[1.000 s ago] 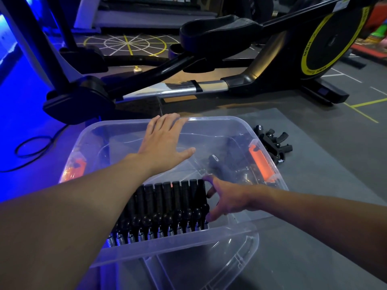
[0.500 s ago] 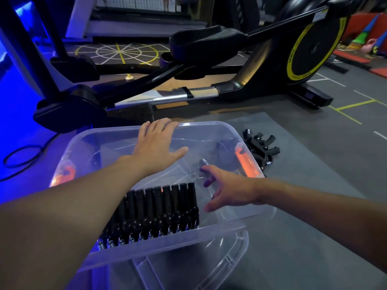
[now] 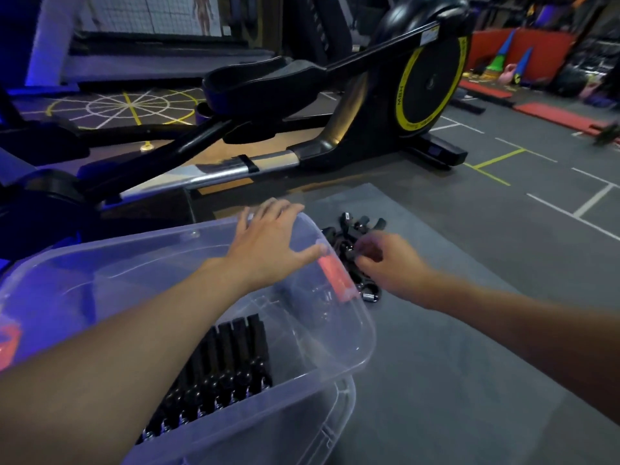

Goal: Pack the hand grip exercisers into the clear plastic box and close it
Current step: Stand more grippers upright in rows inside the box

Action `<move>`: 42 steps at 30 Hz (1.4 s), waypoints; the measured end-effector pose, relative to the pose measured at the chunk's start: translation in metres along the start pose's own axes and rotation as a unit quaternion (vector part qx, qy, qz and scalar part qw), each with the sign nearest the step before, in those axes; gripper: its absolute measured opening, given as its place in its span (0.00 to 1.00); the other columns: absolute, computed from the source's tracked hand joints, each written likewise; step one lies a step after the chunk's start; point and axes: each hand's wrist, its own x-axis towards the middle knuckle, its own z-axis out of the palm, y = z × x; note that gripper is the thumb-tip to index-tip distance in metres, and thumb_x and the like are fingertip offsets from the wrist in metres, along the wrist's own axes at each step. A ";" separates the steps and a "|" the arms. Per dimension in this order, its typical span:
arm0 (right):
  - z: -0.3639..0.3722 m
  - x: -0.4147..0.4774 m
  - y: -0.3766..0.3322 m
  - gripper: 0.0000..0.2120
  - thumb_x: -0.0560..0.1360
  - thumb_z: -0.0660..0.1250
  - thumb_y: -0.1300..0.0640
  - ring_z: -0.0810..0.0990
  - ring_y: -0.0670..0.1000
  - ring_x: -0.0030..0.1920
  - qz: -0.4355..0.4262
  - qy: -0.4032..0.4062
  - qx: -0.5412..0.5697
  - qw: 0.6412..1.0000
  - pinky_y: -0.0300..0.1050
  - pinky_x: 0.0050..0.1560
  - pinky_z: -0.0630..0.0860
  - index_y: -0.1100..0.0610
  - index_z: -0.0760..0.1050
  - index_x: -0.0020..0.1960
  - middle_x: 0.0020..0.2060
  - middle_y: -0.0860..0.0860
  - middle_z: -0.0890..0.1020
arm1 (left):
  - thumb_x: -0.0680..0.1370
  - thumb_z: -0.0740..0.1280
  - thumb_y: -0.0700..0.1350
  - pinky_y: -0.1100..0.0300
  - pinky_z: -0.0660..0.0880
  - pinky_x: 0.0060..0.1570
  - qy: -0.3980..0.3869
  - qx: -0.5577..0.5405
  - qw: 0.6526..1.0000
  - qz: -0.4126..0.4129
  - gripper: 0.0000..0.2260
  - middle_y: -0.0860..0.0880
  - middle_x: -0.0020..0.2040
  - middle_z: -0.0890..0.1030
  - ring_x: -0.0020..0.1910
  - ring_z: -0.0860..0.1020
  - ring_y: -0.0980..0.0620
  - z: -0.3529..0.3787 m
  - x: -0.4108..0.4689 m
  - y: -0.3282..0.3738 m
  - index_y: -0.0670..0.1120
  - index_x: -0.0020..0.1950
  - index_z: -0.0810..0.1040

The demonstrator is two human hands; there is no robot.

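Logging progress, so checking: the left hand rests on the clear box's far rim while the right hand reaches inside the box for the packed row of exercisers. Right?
Not quite. The right hand is outside the clear box, reaching at the loose pile of exercisers on the mat to the box's right, as the head view shows. The left hand does rest on the far rim.

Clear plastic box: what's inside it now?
In the clear plastic box, a row of black hand grip exercisers stands along the near wall. The left forearm covers the row's left end, so a count is impossible.
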 end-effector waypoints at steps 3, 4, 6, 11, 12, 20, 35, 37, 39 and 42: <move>0.003 0.005 0.035 0.05 0.74 0.68 0.60 0.76 0.43 0.35 0.049 -0.002 0.001 0.999 0.30 0.35 0.69 0.51 0.75 0.46 0.35 0.42 0.77 | 0.71 0.57 0.74 0.39 0.46 0.74 -0.046 0.024 0.999 -0.015 0.40 0.52 0.77 0.59 0.78 0.50 0.50 0.006 0.005 0.011 0.53 0.76 0.59; 0.008 0.010 0.048 0.04 0.74 0.68 0.60 0.75 0.45 0.35 0.066 0.009 0.012 0.998 0.32 0.34 0.70 0.52 0.75 0.45 0.34 0.42 0.77 | 0.70 0.56 0.75 0.38 0.45 0.74 -0.056 0.032 0.998 -0.021 0.41 0.52 0.77 0.58 0.78 0.50 0.50 0.009 0.006 0.013 0.53 0.76 0.59; 0.024 0.016 0.073 0.01 0.74 0.68 0.60 0.75 0.50 0.36 0.103 0.038 0.036 0.993 0.41 0.36 0.70 0.56 0.77 0.46 0.33 0.47 0.77 | 0.68 0.53 0.78 0.37 0.45 0.74 -0.065 0.051 0.996 -0.025 0.42 0.53 0.77 0.57 0.78 0.50 0.51 0.014 0.005 0.011 0.55 0.75 0.59; 0.072 0.020 0.121 0.08 0.71 0.71 0.62 0.72 0.49 0.33 0.161 0.054 0.092 0.981 0.37 0.32 0.67 0.53 0.73 0.39 0.29 0.46 0.74 | 0.63 0.46 0.81 0.37 0.43 0.74 -0.051 0.070 0.996 -0.026 0.46 0.57 0.77 0.55 0.78 0.51 0.53 0.024 0.004 0.005 0.57 0.75 0.59; 0.077 0.023 0.126 0.08 0.70 0.72 0.61 0.73 0.48 0.33 0.168 0.058 0.098 0.979 0.37 0.34 0.68 0.53 0.73 0.40 0.30 0.46 0.75 | 0.63 0.46 0.81 0.37 0.44 0.74 -0.050 0.071 0.996 -0.027 0.46 0.57 0.77 0.55 0.77 0.51 0.54 0.025 0.004 0.005 0.58 0.75 0.59; 0.111 0.043 0.161 0.46 0.53 0.72 0.31 0.76 0.52 0.62 0.223 0.045 0.138 0.964 0.55 0.63 0.74 0.52 0.72 0.66 0.60 0.49 0.78 | 0.63 0.44 0.81 0.39 0.43 0.75 -0.059 0.069 0.996 -0.026 0.45 0.60 0.76 0.53 0.77 0.49 0.56 0.025 0.004 0.003 0.60 0.75 0.56; 0.122 0.020 0.151 0.29 0.56 0.70 0.39 0.76 0.58 0.55 0.244 0.013 -0.040 0.969 0.50 0.57 0.73 0.51 0.78 0.54 0.50 0.53 0.78 | 0.62 0.41 0.82 0.38 0.42 0.75 -0.064 0.067 0.995 -0.022 0.47 0.59 0.77 0.52 0.78 0.48 0.56 0.024 0.002 0.002 0.60 0.75 0.54; 0.126 0.016 0.155 0.29 0.52 0.66 0.36 0.77 0.57 0.49 0.251 0.019 -0.030 0.967 0.48 0.51 0.76 0.53 0.78 0.47 0.45 0.54 0.79 | 0.61 0.40 0.83 0.38 0.42 0.75 -0.065 0.067 0.995 -0.024 0.48 0.59 0.78 0.52 0.78 0.48 0.55 0.024 0.002 0.001 0.60 0.76 0.54; 0.129 0.012 0.163 0.24 0.52 0.66 0.38 0.78 0.54 0.43 0.234 0.030 0.015 0.972 0.41 0.41 0.74 0.54 0.76 0.39 0.39 0.55 0.79 | 0.61 0.41 0.83 0.38 0.42 0.75 -0.064 0.066 0.996 -0.021 0.48 0.58 0.78 0.53 0.78 0.48 0.54 0.024 0.002 0.002 0.60 0.76 0.55; 0.116 -0.002 0.160 0.13 0.55 0.68 0.45 0.78 0.48 0.39 0.189 0.067 0.052 0.978 0.33 0.32 0.69 0.54 0.76 0.32 0.31 0.54 0.78 | 0.63 0.42 0.81 0.38 0.43 0.75 -0.057 0.067 0.996 -0.013 0.46 0.57 0.77 0.55 0.78 0.50 0.54 0.022 -0.001 0.004 0.59 0.76 0.57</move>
